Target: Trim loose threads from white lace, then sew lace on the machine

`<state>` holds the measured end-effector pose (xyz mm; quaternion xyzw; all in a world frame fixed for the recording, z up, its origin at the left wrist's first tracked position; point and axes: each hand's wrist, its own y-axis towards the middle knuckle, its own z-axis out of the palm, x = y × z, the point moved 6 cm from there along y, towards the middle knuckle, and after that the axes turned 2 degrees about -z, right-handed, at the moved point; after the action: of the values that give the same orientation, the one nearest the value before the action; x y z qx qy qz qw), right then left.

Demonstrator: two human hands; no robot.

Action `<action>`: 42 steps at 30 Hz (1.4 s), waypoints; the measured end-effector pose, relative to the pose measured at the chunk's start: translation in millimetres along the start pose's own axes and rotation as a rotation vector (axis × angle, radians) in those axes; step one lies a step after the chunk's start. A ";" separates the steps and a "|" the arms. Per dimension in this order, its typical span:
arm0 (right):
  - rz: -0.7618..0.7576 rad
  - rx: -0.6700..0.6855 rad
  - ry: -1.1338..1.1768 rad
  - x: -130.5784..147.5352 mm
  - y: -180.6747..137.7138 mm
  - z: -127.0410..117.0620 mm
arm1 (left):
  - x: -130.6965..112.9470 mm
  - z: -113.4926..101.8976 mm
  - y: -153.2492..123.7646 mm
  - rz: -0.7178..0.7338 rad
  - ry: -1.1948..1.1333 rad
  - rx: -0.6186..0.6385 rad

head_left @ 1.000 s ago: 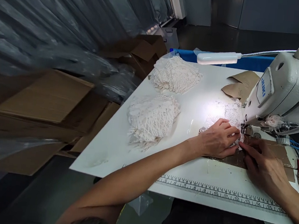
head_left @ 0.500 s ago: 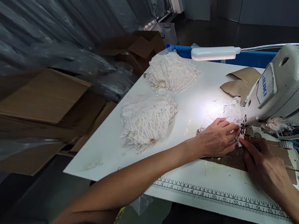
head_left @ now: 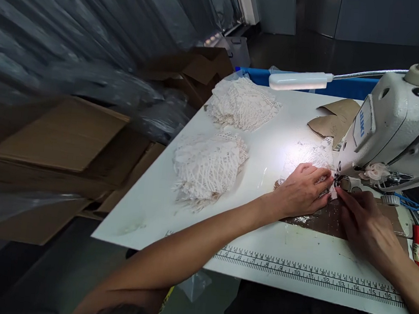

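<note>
A piece of white lace (head_left: 308,154) lies under the presser foot (head_left: 336,180) of a white sewing machine (head_left: 394,125). My left hand (head_left: 304,193) rests flat on the lace just left of the foot, fingers stretched forward. On the near side of the foot, my right hand (head_left: 368,221) has its index fingertip at the lace edge; the other fingers are curled under and the thumb is mostly hidden, so the grip looks like a pinch. Brown board (head_left: 314,221) covers the tabletop beneath both hands.
Two piles of white lace, a far one (head_left: 244,103) and a near one (head_left: 210,169), sit left on the white table (head_left: 144,220). Brown paper pieces (head_left: 335,117) lie behind the machine. Red-handled scissors (head_left: 418,243) are at right. A lamp (head_left: 300,81) hangs above; cardboard boxes (head_left: 58,132) stand left.
The view has shifted slightly, so the machine appears a little further left and lower. Both hands stay beside the presser foot, with the right fingertip still at the lace edge.
</note>
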<state>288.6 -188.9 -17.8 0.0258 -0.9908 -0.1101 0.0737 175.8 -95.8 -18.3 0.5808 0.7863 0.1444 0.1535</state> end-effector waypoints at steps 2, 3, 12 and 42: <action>-0.012 -0.042 0.169 -11.2 -3.5 -6.3 | 2.7 -7.7 0.2 0.018 0.000 -0.049; -0.016 -0.047 0.236 -16.9 -4.4 -9.7 | 3.5 -11.7 0.4 0.049 -0.017 -0.066; 0.057 0.120 0.331 -29.4 17.6 -15.2 | -2.8 -5.7 7.7 0.282 -0.255 0.092; -0.182 -0.032 0.217 -7.6 -0.1 -3.1 | -5.7 1.1 2.8 0.149 -0.117 -0.081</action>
<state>296.6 -189.1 -15.9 0.1259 -0.9688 -0.1287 0.1703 180.3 -100.4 -17.8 0.6384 0.7241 0.1530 0.2114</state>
